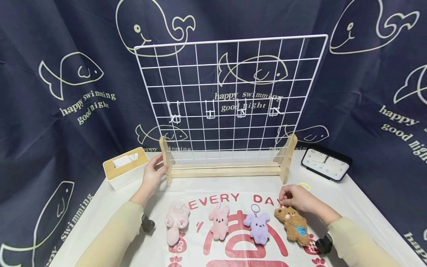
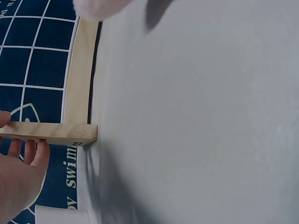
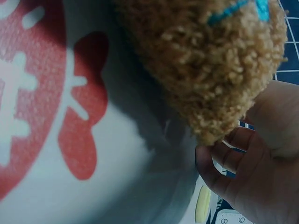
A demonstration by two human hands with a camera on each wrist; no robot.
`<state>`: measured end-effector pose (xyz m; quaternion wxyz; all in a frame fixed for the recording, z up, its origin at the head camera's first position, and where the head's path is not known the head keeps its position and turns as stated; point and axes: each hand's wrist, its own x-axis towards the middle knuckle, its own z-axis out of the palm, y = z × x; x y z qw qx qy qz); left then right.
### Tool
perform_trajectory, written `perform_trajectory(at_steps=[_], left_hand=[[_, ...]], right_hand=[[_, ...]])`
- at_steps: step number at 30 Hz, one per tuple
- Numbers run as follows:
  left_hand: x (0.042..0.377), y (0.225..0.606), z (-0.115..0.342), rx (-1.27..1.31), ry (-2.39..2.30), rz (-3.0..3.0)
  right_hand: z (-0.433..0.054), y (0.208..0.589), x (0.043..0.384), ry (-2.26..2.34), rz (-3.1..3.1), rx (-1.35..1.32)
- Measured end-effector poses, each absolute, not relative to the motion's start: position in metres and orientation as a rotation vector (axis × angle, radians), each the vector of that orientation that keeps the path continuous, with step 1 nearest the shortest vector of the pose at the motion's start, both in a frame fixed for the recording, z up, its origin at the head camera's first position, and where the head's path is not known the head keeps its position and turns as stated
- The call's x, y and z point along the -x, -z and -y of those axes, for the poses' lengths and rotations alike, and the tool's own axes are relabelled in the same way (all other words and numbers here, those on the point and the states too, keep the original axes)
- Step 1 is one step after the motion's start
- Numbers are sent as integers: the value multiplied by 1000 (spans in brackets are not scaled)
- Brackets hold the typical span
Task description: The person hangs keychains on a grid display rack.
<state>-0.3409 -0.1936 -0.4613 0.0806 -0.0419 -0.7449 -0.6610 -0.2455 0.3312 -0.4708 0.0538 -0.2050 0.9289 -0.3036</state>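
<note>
From the head view, a white worktop (image 1: 146, 254) printed in red with EVERY DAY lettering (image 1: 214, 200) runs back to a dark blue cloth (image 1: 28, 148) that fills the background, patterned with pale fish, whales and "happy swimming good night". Near the back of the worktop, a white wire grid (image 1: 218, 83) carrying four hooks (image 1: 210, 114) rises from a wooden stand (image 1: 227, 172). The left hand (image 1: 155, 171) grips the stand's upright on the side by a white tissue box (image 1: 111, 168) with a wooden lid. The right hand (image 1: 297, 198) pinches at the top of a brown bear plush (image 1: 291, 224), at the right end of a row with a pink plush (image 1: 176, 224), a pink rabbit plush (image 1: 219, 224) and a purple plush (image 1: 259, 228). A dark-framed clock (image 1: 323, 165) and a yellow ring (image 1: 304, 186) lie beyond that hand.

From the left wrist, thumb and fingers (image 2: 42, 154) bear on opposite faces of the upright; bare worktop fills most of the view.

From the right wrist, the bear's curly body hangs close, partly hiding the curled fingers; red print shows at one side.
</note>
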Motion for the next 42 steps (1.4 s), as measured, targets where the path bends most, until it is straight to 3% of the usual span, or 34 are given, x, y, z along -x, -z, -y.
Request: perform_trajectory(at_steps=[17,42], left_hand=[[345,463,192,117,1977,2229],[345,466,195,113,1948,2230]], right_hand=[[-334,466,240,849,-2825,591],[-339,432,235,1280,-3008,598]])
